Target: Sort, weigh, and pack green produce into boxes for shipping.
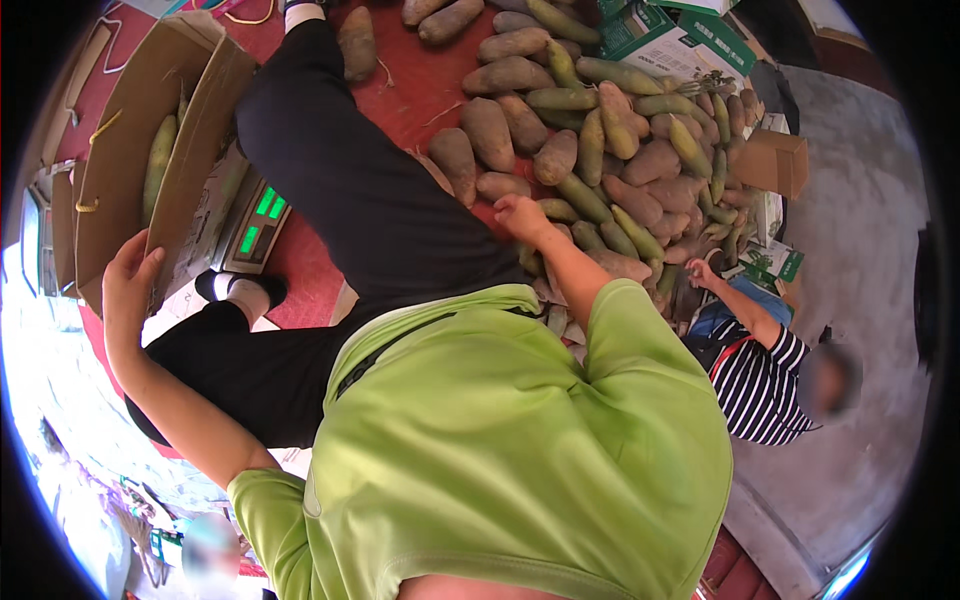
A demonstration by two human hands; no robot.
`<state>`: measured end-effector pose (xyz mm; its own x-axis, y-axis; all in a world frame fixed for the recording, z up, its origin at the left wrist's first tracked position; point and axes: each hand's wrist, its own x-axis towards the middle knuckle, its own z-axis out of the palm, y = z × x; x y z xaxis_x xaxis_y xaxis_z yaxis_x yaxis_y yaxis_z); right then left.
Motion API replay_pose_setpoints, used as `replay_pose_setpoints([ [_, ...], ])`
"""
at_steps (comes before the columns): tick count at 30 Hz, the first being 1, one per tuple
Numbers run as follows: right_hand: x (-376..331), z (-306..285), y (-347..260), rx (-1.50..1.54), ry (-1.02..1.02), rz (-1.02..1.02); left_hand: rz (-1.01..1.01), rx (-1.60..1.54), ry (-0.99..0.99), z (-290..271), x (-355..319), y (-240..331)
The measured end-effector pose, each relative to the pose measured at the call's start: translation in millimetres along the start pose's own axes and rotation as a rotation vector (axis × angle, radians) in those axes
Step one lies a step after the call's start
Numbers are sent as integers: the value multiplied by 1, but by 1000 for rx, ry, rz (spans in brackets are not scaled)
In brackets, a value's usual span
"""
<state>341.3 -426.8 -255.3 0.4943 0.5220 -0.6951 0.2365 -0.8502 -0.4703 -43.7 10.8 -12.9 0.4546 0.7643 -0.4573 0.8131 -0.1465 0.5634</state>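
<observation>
- Two hands work apart: the left hand (128, 285) grips the flap edge of an open brown cardboard box (130, 160) at nine o'clock, fingers curled over it.
- At centre, the right hand (520, 215) rests loosely curled on a heap of brown and green tubers (600, 150).
- Green-and-white cartons (675, 40) lie at one o'clock.
- A scale with a green display (258, 225) sits on red matting (420, 90); grey floor (860, 250) lies at three o'clock.
</observation>
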Motion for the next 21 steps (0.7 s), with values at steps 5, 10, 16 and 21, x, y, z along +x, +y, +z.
replay_pose_setpoints([
  [5,2,-50,25,-214,201,-68,-30,2,-13,-2,0,1],
  [10,3,-107,103,-54,371,167,6,-30,-37,-2,9,-1],
  [16,-4,-142,94,236,464,400,-38,-86,-27,-1,0,3],
  [21,8,-151,84,331,411,502,-21,-64,-3,-2,1,1],
])
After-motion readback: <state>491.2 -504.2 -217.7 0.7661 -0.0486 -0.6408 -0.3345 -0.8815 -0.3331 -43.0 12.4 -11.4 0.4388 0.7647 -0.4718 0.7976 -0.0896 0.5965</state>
